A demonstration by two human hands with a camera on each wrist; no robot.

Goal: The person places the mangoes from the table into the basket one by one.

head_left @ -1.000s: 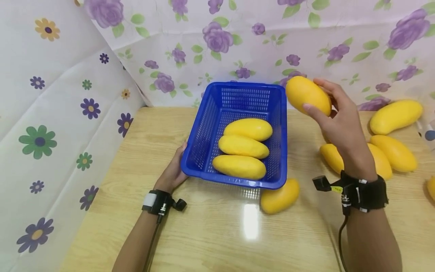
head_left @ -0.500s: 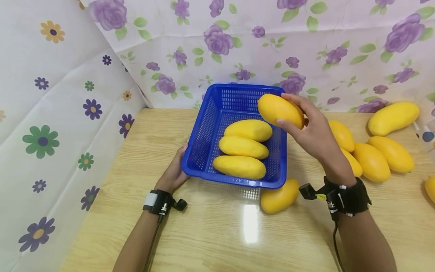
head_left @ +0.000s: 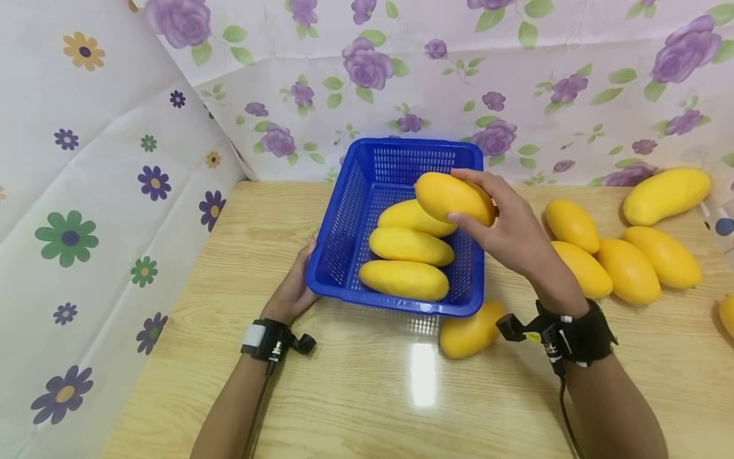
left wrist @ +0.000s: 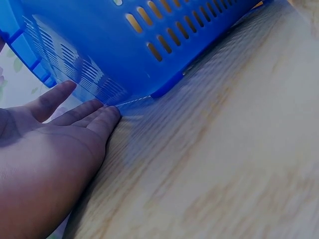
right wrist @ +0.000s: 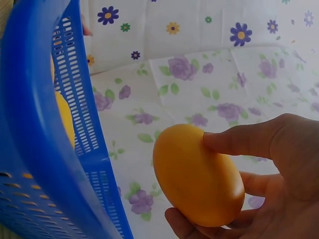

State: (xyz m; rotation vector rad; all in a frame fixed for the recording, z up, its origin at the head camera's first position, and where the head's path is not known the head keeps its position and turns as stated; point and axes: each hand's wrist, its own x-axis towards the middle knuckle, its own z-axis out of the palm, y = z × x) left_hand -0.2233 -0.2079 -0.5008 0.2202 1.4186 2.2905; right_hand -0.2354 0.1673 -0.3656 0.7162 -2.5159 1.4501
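My right hand [head_left: 513, 233] grips a yellow mango [head_left: 450, 196] near its end, thumb on one side and fingers on the other, over the right part of a blue plastic basket [head_left: 373, 299]. Beneath it, 3 mangoes [head_left: 410, 246] lie side by side in the basket; the held one partly covers the farthest. In the right wrist view the held mango [right wrist: 197, 174] is pinched between thumb and fingers. My left hand [head_left: 295, 284] is at the basket's left side. The left wrist view has its fingers [left wrist: 102, 119] nearly straight, touching the basket's lower wall [left wrist: 99, 45].
One mango [head_left: 467, 335] lies by the basket's front right corner, partly under its rim. Several mangoes [head_left: 627, 271] are grouped on the wooden table [head_left: 344, 395] to the right, another [head_left: 727, 312] at the right edge. Flowered sheets [head_left: 321, 83] rise behind and at left.
My right hand has carried the mango left and downward, from beyond the basket's right rim to above the mangoes inside. The left hand and basket have stayed in place.
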